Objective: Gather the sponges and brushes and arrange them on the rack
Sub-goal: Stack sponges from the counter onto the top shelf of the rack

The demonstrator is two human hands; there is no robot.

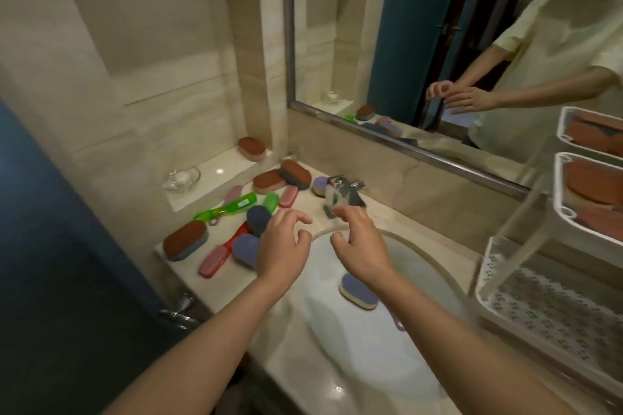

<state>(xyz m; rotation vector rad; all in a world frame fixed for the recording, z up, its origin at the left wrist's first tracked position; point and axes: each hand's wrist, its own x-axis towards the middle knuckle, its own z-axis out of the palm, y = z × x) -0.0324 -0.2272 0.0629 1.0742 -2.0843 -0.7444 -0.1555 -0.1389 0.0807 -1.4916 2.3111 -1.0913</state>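
- Now both hands hover over the far rim of the white oval sink basin (337, 347); the left hand (283, 242) and right hand (360, 239) have loosely curled fingers and hold nothing.
- A purple-topped oval sponge (359, 291) lies in the basin, at six o'clock from the right hand.
- Brown-topped oval sponges (185, 242), a green translucent plastic brush (224, 209) and pink plastic brushes (214, 261) lie scattered on the beige marble counter (232, 280), from nine to eleven o'clock of the left hand.
- A white perforated plastic rack (553, 296) stands at three o'clock; its upper tiers hold flat brown pads (590, 185).
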